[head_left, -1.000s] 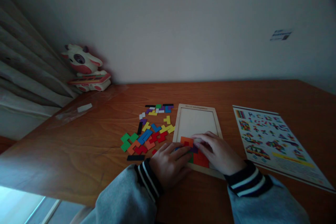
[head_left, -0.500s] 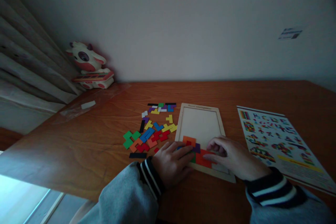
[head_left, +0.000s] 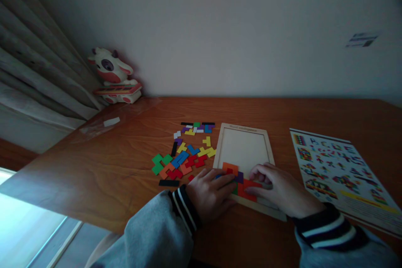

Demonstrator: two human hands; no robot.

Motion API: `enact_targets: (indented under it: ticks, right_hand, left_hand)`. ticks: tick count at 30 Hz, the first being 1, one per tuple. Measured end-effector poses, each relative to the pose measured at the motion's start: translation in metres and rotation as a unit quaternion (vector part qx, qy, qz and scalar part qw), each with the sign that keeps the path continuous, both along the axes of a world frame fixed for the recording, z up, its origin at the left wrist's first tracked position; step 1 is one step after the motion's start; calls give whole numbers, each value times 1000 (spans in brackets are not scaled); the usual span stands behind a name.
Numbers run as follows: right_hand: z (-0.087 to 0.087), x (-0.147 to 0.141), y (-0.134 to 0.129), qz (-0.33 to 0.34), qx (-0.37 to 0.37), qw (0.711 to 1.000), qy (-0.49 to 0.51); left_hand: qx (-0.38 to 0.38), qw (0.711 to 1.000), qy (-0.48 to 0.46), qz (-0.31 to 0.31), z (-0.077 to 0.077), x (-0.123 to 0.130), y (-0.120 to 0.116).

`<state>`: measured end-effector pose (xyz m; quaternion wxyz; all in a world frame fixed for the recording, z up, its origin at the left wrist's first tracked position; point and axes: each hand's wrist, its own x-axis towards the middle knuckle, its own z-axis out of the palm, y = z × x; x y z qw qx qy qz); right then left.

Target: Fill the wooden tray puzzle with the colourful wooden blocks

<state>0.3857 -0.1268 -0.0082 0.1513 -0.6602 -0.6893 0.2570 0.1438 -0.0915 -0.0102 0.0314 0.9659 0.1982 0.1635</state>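
Note:
A wooden puzzle tray [head_left: 270,146] lies on the table with colored pieces in its lower left part: an orange piece [head_left: 233,167], a purple piece [head_left: 240,177], a green patch and a red-orange piece [head_left: 246,193]. My left hand [head_left: 211,192] lies over the tray's lower left edge, fingers stretched across the pieces and partly hiding a blue one. On the tray's lower right side is my right hand [head_left: 276,186], its thumb touching the red-orange piece. Its other fingers are bent, with a gap between them and the thumb.
Loose puzzle pieces [head_left: 180,159] in several colors are spread left of the tray. A printed pattern sheet [head_left: 342,171] lies to the right. A cow toy with a keyboard [head_left: 117,88] stands at the back left by the curtain [head_left: 40,67]. The wall rises behind the table.
The view has shifted slightly, so the scene sits a little further right. Both hands keep nearly the same places on the tray, and the pieces look unchanged.

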Motion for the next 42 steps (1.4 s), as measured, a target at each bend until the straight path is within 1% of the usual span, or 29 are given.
enact_targets:
  ticks: [5, 8, 10, 13, 15, 17, 22, 24, 28, 34, 40, 42]
  right_hand:
    - [2, -1, -1, -2, -3, 1000, 5]
    - [4, -3, -1, -10, -9, 999, 32]
    - [7, -4, -1, -16, -16, 999, 40]
    - [12, -5, -1, -19, -24, 999, 41]
    - [14, -5, -1, -19, -27, 998, 45]
    - [14, -5, -1, -16, -30, 998, 48]
    - [12, -4, -2, -24, -26, 998, 49]
    - [12, -3, -3, -28, -25, 998, 55]
    - [12, 0, -4, -27, -23, 997, 66]
    - [15, 2, -4, -27, -29, 997, 62]
    - [14, 4, -5, -28, -18, 997, 70]
    - [15, 3, -5, -30, -21, 997, 71]
  left_hand:
    - [5, 1000, 0, 2, -2, 1, 0]
    - [11, 1000, -18, 13, 1, -2, 3]
    - [12, 999, -33, 41, 6, -7, 10]
    - [12, 994, -33, 105, 13, -14, 27]
    - [12, 991, -22, 135, 14, -16, 40]
    - [8, 989, -14, 146, 12, -16, 51]
    - [-6, 988, -29, 155, 2, -9, 70]
    - [-12, 987, -36, 154, -2, -9, 74]
    - [-23, 989, -53, 134, -6, -12, 77]
    - [-59, 984, -108, 128, -5, -15, 80]
    - [-32, 986, -100, 128, -3, -17, 79]
    - [-25, 988, -93, 118, -4, -19, 79]
